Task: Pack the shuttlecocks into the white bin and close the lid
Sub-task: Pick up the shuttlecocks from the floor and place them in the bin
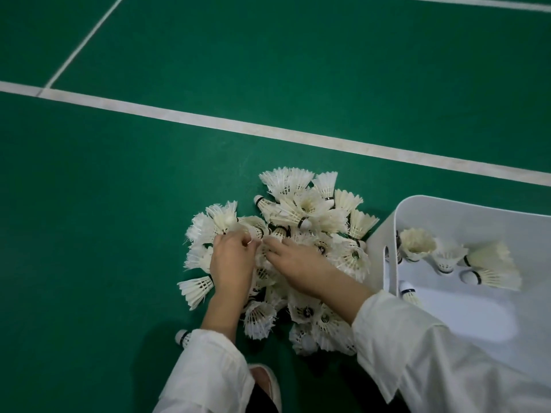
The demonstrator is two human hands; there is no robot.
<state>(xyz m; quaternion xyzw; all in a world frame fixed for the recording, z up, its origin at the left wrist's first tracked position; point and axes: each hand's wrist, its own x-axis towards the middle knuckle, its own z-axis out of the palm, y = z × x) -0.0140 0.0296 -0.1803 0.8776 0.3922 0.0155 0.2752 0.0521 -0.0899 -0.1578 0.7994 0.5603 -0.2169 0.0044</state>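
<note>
A heap of white feather shuttlecocks (301, 216) lies on the green court floor. Both hands are down in the heap, side by side. My left hand (231, 263) has its fingers curled into the feathers of shuttlecocks on the heap's left side. My right hand (298, 265) lies over the middle, fingers bent down among the shuttlecocks; what they pinch is hidden. The white bin (387, 231) stands open to the right of the heap, touching it. Several shuttlecocks (489, 265) lie inside the bin at its far end. No lid is in view.
White court lines (268, 131) run across the green floor beyond the heap. A single shuttlecock (182, 338) lies by my left sleeve. My shoe (267, 383) shows at the bottom between my white sleeves.
</note>
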